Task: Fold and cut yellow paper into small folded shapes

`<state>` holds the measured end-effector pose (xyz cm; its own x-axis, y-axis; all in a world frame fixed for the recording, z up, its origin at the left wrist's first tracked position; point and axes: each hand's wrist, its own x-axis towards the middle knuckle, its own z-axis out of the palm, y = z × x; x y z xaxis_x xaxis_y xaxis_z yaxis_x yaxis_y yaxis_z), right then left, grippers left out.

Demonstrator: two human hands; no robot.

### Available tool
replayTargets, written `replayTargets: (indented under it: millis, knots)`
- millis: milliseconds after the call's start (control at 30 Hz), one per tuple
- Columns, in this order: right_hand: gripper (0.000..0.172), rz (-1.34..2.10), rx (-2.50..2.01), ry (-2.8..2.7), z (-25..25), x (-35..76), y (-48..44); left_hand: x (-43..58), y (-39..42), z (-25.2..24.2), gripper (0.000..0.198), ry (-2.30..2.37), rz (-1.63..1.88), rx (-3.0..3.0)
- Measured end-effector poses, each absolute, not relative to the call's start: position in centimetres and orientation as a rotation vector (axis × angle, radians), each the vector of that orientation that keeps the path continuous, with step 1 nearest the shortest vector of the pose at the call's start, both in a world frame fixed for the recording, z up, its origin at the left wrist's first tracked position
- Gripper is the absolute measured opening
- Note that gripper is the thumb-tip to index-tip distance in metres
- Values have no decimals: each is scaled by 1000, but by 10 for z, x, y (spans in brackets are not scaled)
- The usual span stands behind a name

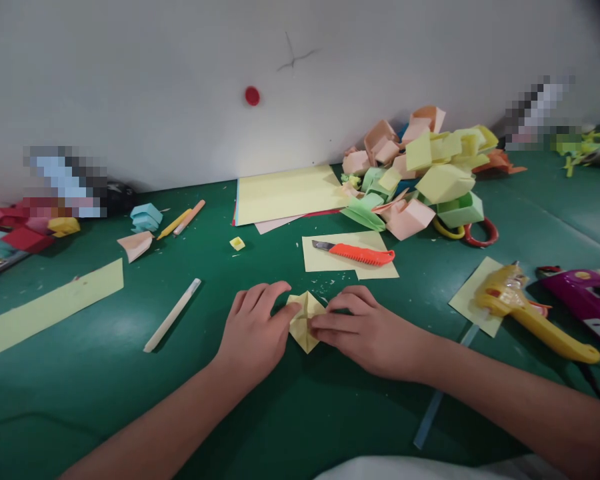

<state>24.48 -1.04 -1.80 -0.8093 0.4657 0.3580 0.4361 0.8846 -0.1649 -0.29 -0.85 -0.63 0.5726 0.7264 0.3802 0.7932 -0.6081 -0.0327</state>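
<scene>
A small piece of pale yellow folded paper (307, 340), creased down its middle, lies on the green table in front of me. My left hand (257, 323) grips its left edge, with the thumb on top and the fingers curled beyond. From the other side, my right hand (367, 327) has its fingertips pressed on the right half, and part of the paper is hidden under them. Just beyond the hands, an orange utility knife (363, 254), blade out, rests on pale yellow paper sheets (325, 263). A rolled paper stick (173, 315) lies left of my left hand.
Folded paper pieces (445, 150) are heaped at the back right, by scissors (481, 232). A yellow glue gun (525, 310) with a clear glue stick (433, 413) lies right, beside a purple tool (583, 300). Stacked paper sheets (287, 193) lie against the wall; a yellow strip (55, 303) is left.
</scene>
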Motion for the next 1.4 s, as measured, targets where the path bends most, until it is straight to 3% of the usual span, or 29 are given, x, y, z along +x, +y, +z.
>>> replayTargets:
  millis: [567, 800, 1400]
  knots:
    - [42, 280, -573, -2595, 0, 262, -8, -1, -9, -6, 26, -1469, -465, -2586]
    - [33, 471, -640, -2595, -2, 259, -8, -1, -11, -6, 27, -1446, -469, -2584]
    - [13, 300, -866, -2560, -1, 263, -3, -5, -10, -4, 20, -1155, -489, -2879]
